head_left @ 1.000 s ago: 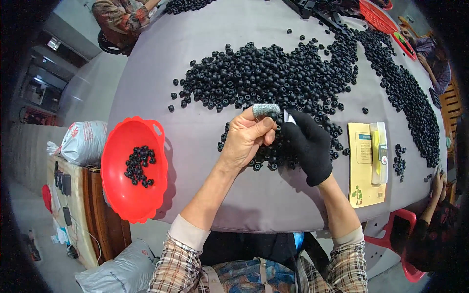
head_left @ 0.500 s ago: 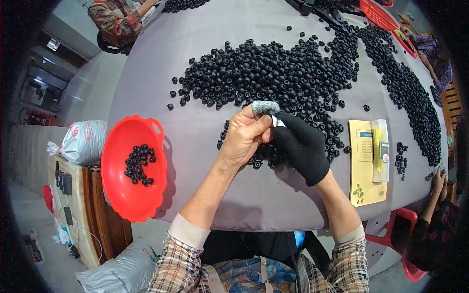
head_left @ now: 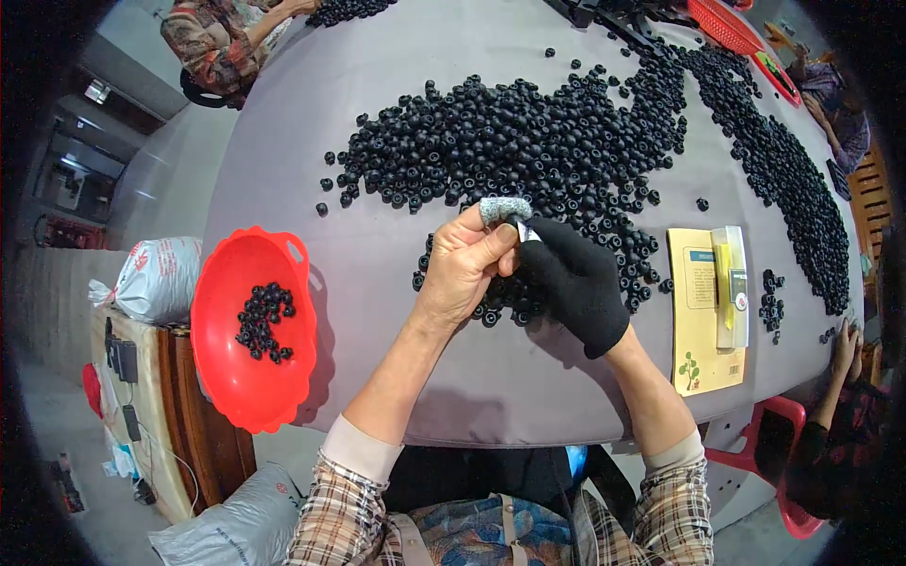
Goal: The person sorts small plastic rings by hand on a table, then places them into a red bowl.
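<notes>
Both hands meet over the grey cloth-covered table (head_left: 396,377), just above the near edge of the black parts. Left hand (head_left: 462,274) is bare, fingers curled, its fingertip capped with a grey knitted cot (head_left: 503,209); it pinches a small white-and-dark piece (head_left: 525,229) against the right hand. Right hand (head_left: 576,283) wears a black knit glove, fingers closed on the same piece; what the piece is cannot be told. Small round black parts (head_left: 528,141), matte and ring-like, lie in one broad heap beyond the hands, too many to count; a second long band (head_left: 783,189) runs along the right. One red plastic basin (head_left: 250,377), scalloped, stands at the left table edge, holding roughly twenty such parts (head_left: 262,321). One yellow card (head_left: 703,321) lies right of the hands, a clear pack (head_left: 729,283) on it
</notes>
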The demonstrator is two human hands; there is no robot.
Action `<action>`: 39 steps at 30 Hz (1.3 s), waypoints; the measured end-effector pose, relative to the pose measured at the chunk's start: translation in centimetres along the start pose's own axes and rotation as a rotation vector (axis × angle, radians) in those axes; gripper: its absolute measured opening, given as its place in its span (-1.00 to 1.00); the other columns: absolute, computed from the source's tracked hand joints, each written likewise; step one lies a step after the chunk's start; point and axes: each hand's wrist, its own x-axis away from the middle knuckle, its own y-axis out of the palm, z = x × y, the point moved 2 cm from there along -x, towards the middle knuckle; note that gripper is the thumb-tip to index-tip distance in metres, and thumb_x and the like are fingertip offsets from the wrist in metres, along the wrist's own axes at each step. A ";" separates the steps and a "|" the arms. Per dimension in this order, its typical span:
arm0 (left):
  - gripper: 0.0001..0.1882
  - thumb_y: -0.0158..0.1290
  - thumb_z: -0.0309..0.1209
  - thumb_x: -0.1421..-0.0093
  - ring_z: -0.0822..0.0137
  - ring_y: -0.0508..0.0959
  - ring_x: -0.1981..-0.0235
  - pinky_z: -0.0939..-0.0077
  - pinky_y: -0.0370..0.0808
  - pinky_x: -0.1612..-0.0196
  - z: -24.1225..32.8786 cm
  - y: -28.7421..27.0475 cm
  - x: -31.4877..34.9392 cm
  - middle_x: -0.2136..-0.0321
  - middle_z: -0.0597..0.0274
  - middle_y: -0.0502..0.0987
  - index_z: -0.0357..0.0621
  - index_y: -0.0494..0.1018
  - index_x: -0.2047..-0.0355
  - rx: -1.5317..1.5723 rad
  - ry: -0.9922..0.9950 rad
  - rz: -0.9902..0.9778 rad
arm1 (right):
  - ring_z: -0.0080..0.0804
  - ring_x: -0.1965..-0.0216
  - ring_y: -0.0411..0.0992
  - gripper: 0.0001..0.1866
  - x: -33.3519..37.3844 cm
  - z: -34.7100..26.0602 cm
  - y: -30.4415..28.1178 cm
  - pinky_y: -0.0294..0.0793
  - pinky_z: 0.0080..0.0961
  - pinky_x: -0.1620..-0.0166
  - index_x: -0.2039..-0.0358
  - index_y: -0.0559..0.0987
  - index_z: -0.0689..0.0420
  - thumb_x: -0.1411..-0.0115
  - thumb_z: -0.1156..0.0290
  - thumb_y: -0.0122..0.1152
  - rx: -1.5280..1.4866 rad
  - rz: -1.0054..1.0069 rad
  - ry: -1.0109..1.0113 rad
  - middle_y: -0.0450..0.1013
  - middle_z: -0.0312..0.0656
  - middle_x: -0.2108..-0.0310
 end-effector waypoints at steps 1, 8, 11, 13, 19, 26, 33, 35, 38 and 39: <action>-0.81 0.02 -0.48 -0.13 0.61 0.34 0.63 0.77 0.28 0.54 0.0 0.1 0.0 0.58 0.39 0.44 -0.21 0.46 0.23 0.001 0.001 -0.003 | -0.58 0.35 0.44 -0.73 -0.1 -0.1 -0.1 0.44 -0.60 0.28 0.16 0.50 0.18 -0.11 0.40 0.12 -0.024 -0.014 0.039 0.51 -0.18 0.34; -0.82 -0.02 -0.51 -0.15 0.63 0.31 0.64 0.78 0.26 0.55 -0.2 0.2 0.2 0.61 0.41 0.42 -0.22 0.46 0.23 -0.071 0.015 0.038 | -0.64 0.43 0.41 -0.73 -0.1 -0.1 0.1 0.42 -0.64 0.36 0.15 0.49 0.18 -0.12 0.40 0.11 -0.096 -0.001 0.079 0.50 -0.24 0.43; -0.83 -0.03 -0.51 -0.15 0.64 0.31 0.64 0.79 0.24 0.56 0.0 0.3 0.3 0.62 0.41 0.41 -0.23 0.46 0.24 -0.073 0.022 0.023 | -0.66 0.38 0.38 -0.76 0.0 -0.5 0.1 0.40 -0.66 0.30 0.20 0.49 0.23 -0.11 0.45 0.10 -0.108 -0.020 0.178 0.49 -0.27 0.38; -0.83 -0.03 -0.51 -0.15 0.64 0.30 0.65 0.79 0.23 0.56 0.2 0.4 0.3 0.62 0.41 0.41 -0.22 0.46 0.24 -0.161 0.018 0.043 | -0.67 0.39 0.38 -0.77 0.0 -0.5 0.1 0.40 -0.66 0.32 0.20 0.49 0.23 -0.11 0.45 0.10 -0.107 -0.015 0.174 0.49 -0.27 0.40; -0.83 -0.05 -0.53 -0.14 0.64 0.32 0.64 0.79 0.25 0.55 0.2 0.3 0.1 0.62 0.41 0.41 -0.22 0.47 0.25 -0.205 -0.002 0.041 | -0.67 0.43 0.37 -0.76 -0.2 -0.9 0.0 0.39 -0.67 0.36 0.21 0.50 0.24 -0.11 0.43 0.10 -0.108 -0.036 0.166 0.49 -0.28 0.44; -0.83 -0.03 -0.54 -0.13 0.62 0.33 0.63 0.77 0.28 0.53 -0.2 0.0 -0.1 0.61 0.41 0.41 -0.23 0.47 0.26 -0.181 0.006 0.014 | -0.64 0.48 0.42 -0.77 -0.3 0.3 0.1 0.41 -0.64 0.42 0.25 0.53 0.21 -0.12 0.36 0.11 -0.026 0.048 0.127 0.50 -0.22 0.44; -0.83 -0.03 -0.50 -0.16 0.60 0.36 0.61 0.77 0.31 0.50 -0.3 -0.1 -0.1 0.57 0.38 0.44 -0.23 0.44 0.23 0.037 -0.032 -0.034 | -0.61 0.41 0.43 -0.78 -0.1 0.1 -0.1 0.42 -0.63 0.34 0.21 0.52 0.20 -0.12 0.42 0.11 0.008 0.022 0.026 0.51 -0.21 0.41; -0.82 -0.03 -0.50 -0.16 0.60 0.36 0.60 0.78 0.32 0.49 -0.3 0.0 -0.1 0.56 0.37 0.45 -0.24 0.44 0.22 0.054 -0.039 -0.027 | -0.60 0.40 0.44 -0.77 -0.1 0.0 -0.1 0.43 -0.63 0.33 0.21 0.52 0.19 -0.12 0.42 0.10 0.012 0.012 -0.018 0.51 -0.21 0.40; -0.82 -0.04 -0.50 -0.17 0.60 0.37 0.60 0.78 0.33 0.48 -0.1 -0.1 -0.1 0.54 0.36 0.46 -0.23 0.43 0.21 0.090 -0.042 -0.056 | -0.58 0.39 0.45 -0.76 -0.1 0.2 0.0 0.43 -0.61 0.32 0.20 0.52 0.18 -0.11 0.41 0.12 -0.029 -0.007 0.024 0.51 -0.19 0.39; -0.82 -0.04 -0.50 -0.17 0.60 0.36 0.60 0.78 0.32 0.49 -0.1 -0.1 0.0 0.53 0.36 0.46 -0.23 0.43 0.21 0.096 -0.048 -0.049 | -0.57 0.40 0.45 -0.76 -0.1 0.0 0.0 0.44 -0.60 0.32 0.20 0.52 0.18 -0.10 0.40 0.13 -0.001 -0.016 0.007 0.51 -0.18 0.40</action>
